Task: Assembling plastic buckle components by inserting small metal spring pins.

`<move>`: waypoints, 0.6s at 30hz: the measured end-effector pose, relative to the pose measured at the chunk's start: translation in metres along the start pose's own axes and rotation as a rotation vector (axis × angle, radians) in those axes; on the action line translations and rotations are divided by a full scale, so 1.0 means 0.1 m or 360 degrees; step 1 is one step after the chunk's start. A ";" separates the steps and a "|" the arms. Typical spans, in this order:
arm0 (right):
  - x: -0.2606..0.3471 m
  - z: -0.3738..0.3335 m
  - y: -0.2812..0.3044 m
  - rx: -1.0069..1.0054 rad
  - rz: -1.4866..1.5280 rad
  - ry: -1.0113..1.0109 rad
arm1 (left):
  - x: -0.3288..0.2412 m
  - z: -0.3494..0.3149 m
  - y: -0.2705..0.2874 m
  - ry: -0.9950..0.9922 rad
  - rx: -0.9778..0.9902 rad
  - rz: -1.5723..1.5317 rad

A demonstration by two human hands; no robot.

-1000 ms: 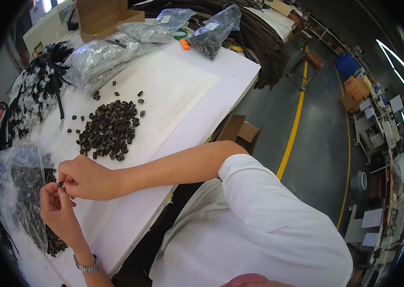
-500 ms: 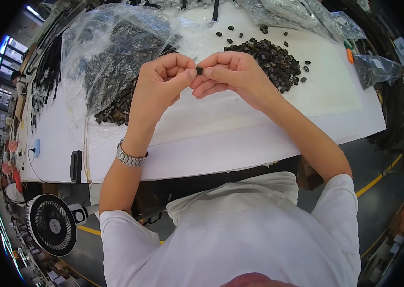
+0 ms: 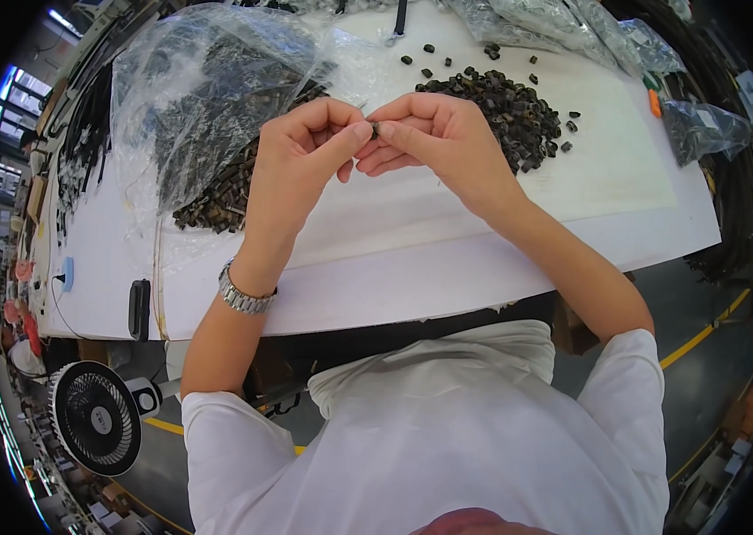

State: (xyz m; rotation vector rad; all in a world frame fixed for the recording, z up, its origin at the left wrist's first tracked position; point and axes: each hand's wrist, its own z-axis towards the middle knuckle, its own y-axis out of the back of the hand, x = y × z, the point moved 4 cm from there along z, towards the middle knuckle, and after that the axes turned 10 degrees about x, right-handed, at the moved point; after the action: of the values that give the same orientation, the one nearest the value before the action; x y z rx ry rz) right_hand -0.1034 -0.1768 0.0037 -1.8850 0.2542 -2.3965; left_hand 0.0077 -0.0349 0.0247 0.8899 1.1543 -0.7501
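My left hand [image 3: 305, 156] and my right hand [image 3: 450, 147] meet over the far part of the white table [image 3: 412, 250]. Between their pinched thumbs and index fingers sits a small black piece [image 3: 375, 131], mostly covered by the fingertips. Both hands are closed on it. A thin pale tip [image 3: 361, 105] juts out just beyond my left index finger; what it belongs to is hidden. Just past my right hand lies a pile of small black ring-like pieces [image 3: 515, 116]. Left of my left wrist, similar pieces [image 3: 216, 203] spill from under a clear plastic bag [image 3: 149, 98].
Several loose black pieces [image 3: 427, 73] are scattered beyond the right pile. Clear plastic bags [image 3: 706, 131] and an orange-handled tool [image 3: 654, 102] lie at the far right. A black oblong object [image 3: 139, 309] rests at the left front edge, above a fan [image 3: 98, 419].
The black piece has become more covered by my fingertips, and my fingers have closed in around it. My hands otherwise stay in nearly the same place.
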 end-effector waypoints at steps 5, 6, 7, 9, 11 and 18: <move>-0.05 0.00 0.06 -0.0111 0.0045 -0.0019 | 0.00 0.01 -0.02 -0.0155 -0.0038 0.0214; -0.03 0.00 0.04 -0.0117 0.0041 0.0011 | -0.02 0.01 -0.02 -0.0157 -0.0037 0.0214; -0.02 0.00 0.02 -0.0121 0.0043 0.0040 | -0.02 0.01 -0.01 -0.0115 -0.0048 0.0159; 0.02 -0.01 -0.01 -0.0136 0.0000 0.0052 | 0.01 0.01 0.00 -0.0070 -0.0062 0.0106; 0.03 -0.02 -0.02 -0.0151 -0.0047 0.0066 | 0.06 0.04 0.00 -0.0105 -0.0001 0.0012; 0.01 0.00 0.03 -0.0159 -0.0032 0.0083 | 0.01 0.01 -0.05 -0.0109 -0.0073 0.0203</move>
State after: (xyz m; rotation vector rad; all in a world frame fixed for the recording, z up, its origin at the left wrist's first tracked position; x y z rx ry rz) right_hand -0.1041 -0.1795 0.0045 -1.8757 0.3666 -2.4927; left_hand 0.0042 -0.0375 0.0225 0.8838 1.0403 -0.6429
